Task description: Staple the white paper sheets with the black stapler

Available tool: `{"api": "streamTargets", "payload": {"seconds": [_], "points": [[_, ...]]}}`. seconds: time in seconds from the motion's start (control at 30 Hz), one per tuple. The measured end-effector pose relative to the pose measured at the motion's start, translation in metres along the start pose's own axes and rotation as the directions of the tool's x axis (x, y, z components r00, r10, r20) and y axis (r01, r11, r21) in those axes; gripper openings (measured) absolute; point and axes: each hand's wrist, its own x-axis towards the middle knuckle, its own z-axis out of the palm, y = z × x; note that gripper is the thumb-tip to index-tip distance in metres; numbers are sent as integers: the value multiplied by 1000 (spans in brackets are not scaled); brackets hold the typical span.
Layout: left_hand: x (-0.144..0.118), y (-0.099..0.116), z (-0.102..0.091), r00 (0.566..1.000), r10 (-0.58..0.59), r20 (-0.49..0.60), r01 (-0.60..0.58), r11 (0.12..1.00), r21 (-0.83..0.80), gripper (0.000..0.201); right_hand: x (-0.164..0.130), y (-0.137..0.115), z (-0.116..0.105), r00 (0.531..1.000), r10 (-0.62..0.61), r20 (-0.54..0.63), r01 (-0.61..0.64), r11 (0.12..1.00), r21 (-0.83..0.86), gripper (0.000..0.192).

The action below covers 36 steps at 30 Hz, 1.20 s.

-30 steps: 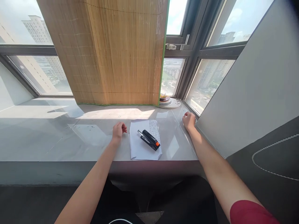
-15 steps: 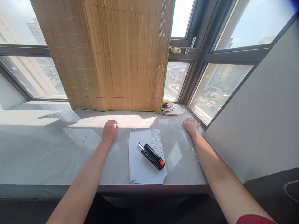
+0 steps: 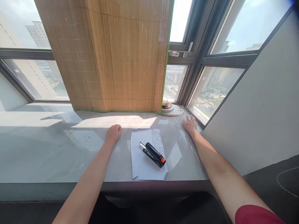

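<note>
My left hand [image 3: 113, 133] rests on the pale sill left of the paper, its fingers curled closed. A small dark spot shows at its fingertips, too small to name. Near the window corner my right hand [image 3: 190, 125] lies on the sill with fingers apart and nothing seen in it. Between the hands is a white paper [image 3: 142, 168] with a patch of dense dark marks along its upper right side. A black stapler [image 3: 153, 154] with an orange button lies slantwise on the paper, its metal end pointing to the upper left. Neither hand touches stapler or paper.
A bamboo blind [image 3: 116, 62] with green edging hangs down to the sill's back. Stacked plates [image 3: 169, 109] stand in the corner by the window frame [image 3: 196, 65]. Tiny dark bits [image 3: 87, 137] are scattered on the sill [image 3: 58, 165] at left. A white wall [image 3: 252, 109] rises at right.
My left hand has shifted slightly right and its fingers have curled in. My right hand has barely moved, its fingers a little more raised. The view has tilted slightly; the stapler still lies on the paper.
</note>
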Motion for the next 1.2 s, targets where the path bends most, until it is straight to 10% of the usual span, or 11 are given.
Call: {"api": "streamTargets", "payload": {"seconds": [0.13, 0.47, 0.77, 1.2], "points": [[0, 0, -2, 998, -39, -40, 35, 995, -93, 16, 7, 2, 6, 986, -28, 164, 22, 999, 34, 47], [-1, 16, -5, 999, -26, 22, 30, 981, -190, 23, -28, -18, -17, 974, -213, 78, 210, 977, 45, 34], [-9, 33, -11, 993, 115, -9, -115, 983, -143, 20, -121, -79, -38, 818, -567, 100, 503, 788, 355, 29], [-114, 76, 27, 998, -14, 56, 46, 778, -626, 18, -136, -85, -44, 975, -223, -2, 206, 896, 394, 29]]}}
